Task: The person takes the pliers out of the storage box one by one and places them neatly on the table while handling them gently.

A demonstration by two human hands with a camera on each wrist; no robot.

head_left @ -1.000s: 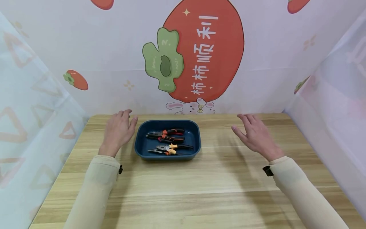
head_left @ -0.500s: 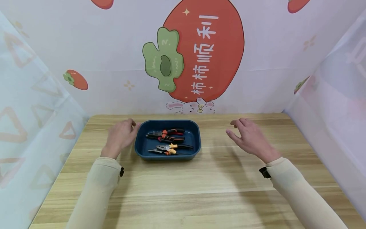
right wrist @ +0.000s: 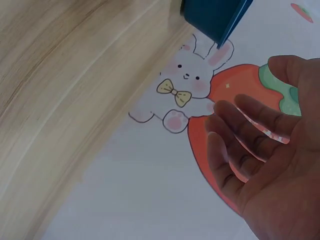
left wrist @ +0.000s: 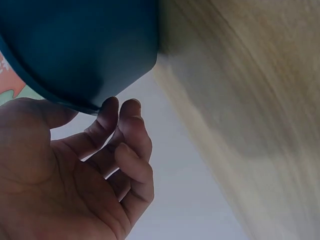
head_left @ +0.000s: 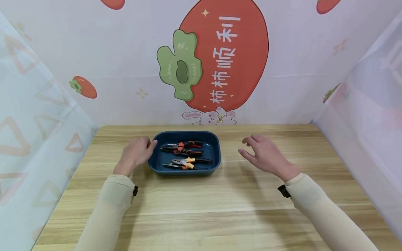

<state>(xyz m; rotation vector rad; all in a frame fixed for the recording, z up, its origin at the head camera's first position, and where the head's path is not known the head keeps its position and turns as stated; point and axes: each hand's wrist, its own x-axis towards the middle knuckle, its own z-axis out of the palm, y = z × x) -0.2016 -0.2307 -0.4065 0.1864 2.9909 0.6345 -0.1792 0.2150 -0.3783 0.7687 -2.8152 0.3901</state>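
A dark blue rectangular tray (head_left: 183,173) sits on the wooden table towards the back. Lying inside are several pliers: black-and-red pliers (head_left: 187,152) in the upper half, and yellow-and-black pliers (head_left: 192,160) with long-nose pliers (head_left: 174,166) below. My left hand (head_left: 134,155) pinches the tray's left rim, thumb over the edge and index finger outside, as the left wrist view shows; the other fingers curl free. To the right of the tray, my right hand (head_left: 267,156) hovers with loosely bent fingers and holds nothing. Its palm (right wrist: 280,180) faces the tray side.
The table (head_left: 201,216) extends in front of the tray and to both sides. A white printed cloth (head_left: 125,62) with a persimmon picture stands right behind the table's back edge. More cloth walls, a left one (head_left: 34,115) and a right one (head_left: 367,104), close the sides.
My left hand has moved right and slightly towards me, onto the tray's left rim. My right hand has moved left, nearer the tray. The tray and pliers have stayed in place.
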